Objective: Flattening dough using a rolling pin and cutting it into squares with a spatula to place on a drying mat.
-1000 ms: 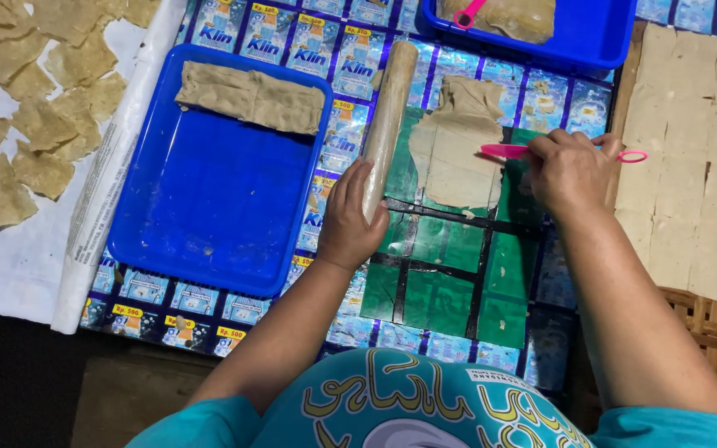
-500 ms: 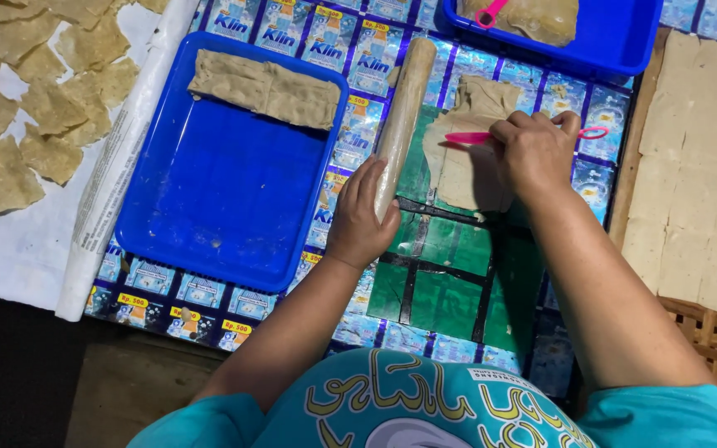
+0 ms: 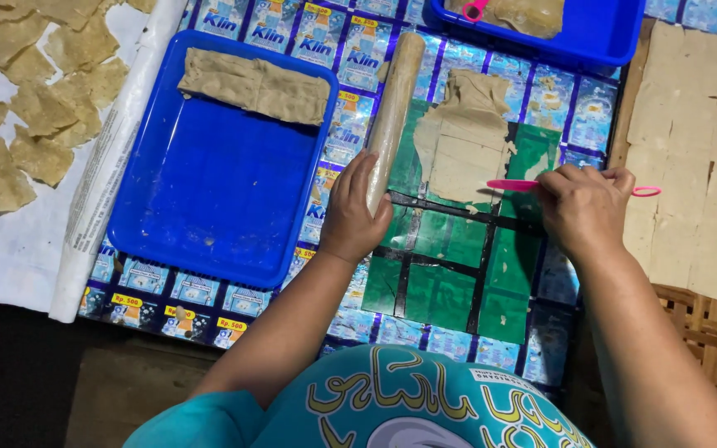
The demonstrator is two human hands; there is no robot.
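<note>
My left hand (image 3: 354, 211) grips the near end of a wooden rolling pin (image 3: 395, 104) that lies lengthwise on a mat of blue and green sachet wrappers (image 3: 441, 274). My right hand (image 3: 584, 207) holds a pink plastic cutter (image 3: 509, 185), its tip resting on the near edge of a flat sheet of tan dough (image 3: 462, 141) spread beside the pin. The dough sheet shows straight cut lines and has an uneven far end.
A blue tray (image 3: 209, 191) on the left holds a folded slab of dough (image 3: 255, 85). Another blue tray (image 3: 574, 37) stands at the far edge. Cut dough squares (image 3: 699, 149) cover a woven surface at right; irregular pieces (image 3: 26, 99) lie on white paper at left.
My right hand has moved to the right with the pink cutter, uncovering more of the dough sheet. The left hand stays on the rolling pin.
</note>
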